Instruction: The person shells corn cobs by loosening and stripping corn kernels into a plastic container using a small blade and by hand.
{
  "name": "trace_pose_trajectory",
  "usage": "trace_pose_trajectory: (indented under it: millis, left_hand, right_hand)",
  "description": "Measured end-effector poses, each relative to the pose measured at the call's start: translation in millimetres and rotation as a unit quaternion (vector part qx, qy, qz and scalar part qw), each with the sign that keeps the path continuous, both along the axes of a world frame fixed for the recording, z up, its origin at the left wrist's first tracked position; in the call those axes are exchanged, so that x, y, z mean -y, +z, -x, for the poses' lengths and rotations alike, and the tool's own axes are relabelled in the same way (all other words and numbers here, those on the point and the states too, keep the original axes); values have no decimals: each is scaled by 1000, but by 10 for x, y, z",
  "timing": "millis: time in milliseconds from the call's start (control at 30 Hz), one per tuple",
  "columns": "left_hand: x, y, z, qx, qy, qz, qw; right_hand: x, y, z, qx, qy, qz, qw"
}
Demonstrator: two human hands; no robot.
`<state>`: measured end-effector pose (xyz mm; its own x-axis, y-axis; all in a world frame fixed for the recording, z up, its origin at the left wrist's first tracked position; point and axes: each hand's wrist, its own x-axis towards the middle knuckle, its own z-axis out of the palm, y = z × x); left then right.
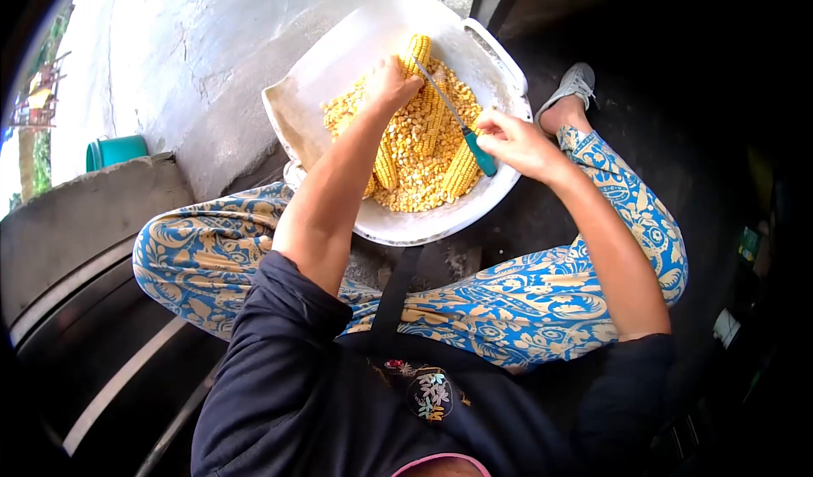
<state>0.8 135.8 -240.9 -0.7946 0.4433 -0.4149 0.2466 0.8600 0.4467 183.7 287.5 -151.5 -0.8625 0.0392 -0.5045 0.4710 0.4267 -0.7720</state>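
Observation:
My left hand [394, 85] grips a yellow corn cob [418, 49] over a white basin [398, 233]. In my right hand [514, 141] is a screwdriver with a teal handle [481, 154]. Its thin metal shaft [442, 93] slants up and left, the tip close to the held cob; whether it touches I cannot tell. Loose corn kernels [415, 191] cover the basin's bottom. Among them lie more cobs, one in the middle [434, 121], one at the right [460, 170] and one by my left forearm [385, 168].
My legs in blue patterned trousers [508, 308] are bent around the basin. A grey shoe [569, 88] is at its right. Behind stands a pale wall [195, 62]; to the left are a concrete ledge [93, 202] and a green bucket [117, 151].

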Motion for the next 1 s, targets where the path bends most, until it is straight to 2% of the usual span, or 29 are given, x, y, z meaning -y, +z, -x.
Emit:
trace_pose_trajectory:
  millis: [67,133,267,333,367,467,533,567,600,633,667,733,767,800,833,867,900,967,1000]
  left_hand:
    - [-58,2,-83,-7,-6,32,999]
    - [-33,-10,-110,-38,-27,62,997]
    - [-2,44,-55,40,-15,77,996]
    - [30,17,-45,41,-11,66,997]
    - [52,-2,-41,41,-6,56,998]
    - [117,-30,-26,83,7,37,996]
    - [186,50,-122,37,136,-65,988]
    - [221,95,-94,100,177,-112,973]
    - [257,160,-73,97,178,-115,972]
    - [313,239,-67,151,195,-197,949]
    - [392,299,-59,201,212,-275,916]
    - [550,244,37,155,234,-238,930]
    - [624,219,70,245,296,-337,860]
    - [669,265,85,330,347,-428,766]
    - [741,317,102,393,379,-469,694]
    - [786,354,101,411,402,-503,645]
    - [810,443,56,407,407,-521,630]
    - [917,500,25,397,415,-546,610]
    - [1029,424,49,488,396,-587,510]
  right_hand:
    - [105,-107,-110,61,26,-68,995]
    - [242,-372,-277,33,97,-162,981]
    - [396,-438,-233,7,72,-225,972]
    - [420,-448,-89,101,69,-250,961]
    - [446,-531,-101,80,63,-269,958]
    - [389,-540,-28,109,49,-237,964]
    - [417,-660,-86,81,52,-236,967]
    - [420,-713,-91,42,46,-233,970]
    - [413,-731,-78,2,39,-232,972]
    - [430,-740,-97,-77,-14,-229,970]
    - [401,-748,-104,-80,-10,-228,970]
    - [361,-648,-43,-17,-77,-136,988]
    - [351,-626,-35,-36,-77,-127,988]
    - [350,-615,-17,-40,-74,-128,988]
    - [362,-605,-2,-42,-111,-85,989]
    - [378,-594,22,-45,-147,-41,987]
    - [445,-315,76,16,-213,74,974]
    - [462,-132,113,22,-201,104,974]
    - [476,-52,127,32,-198,137,970]
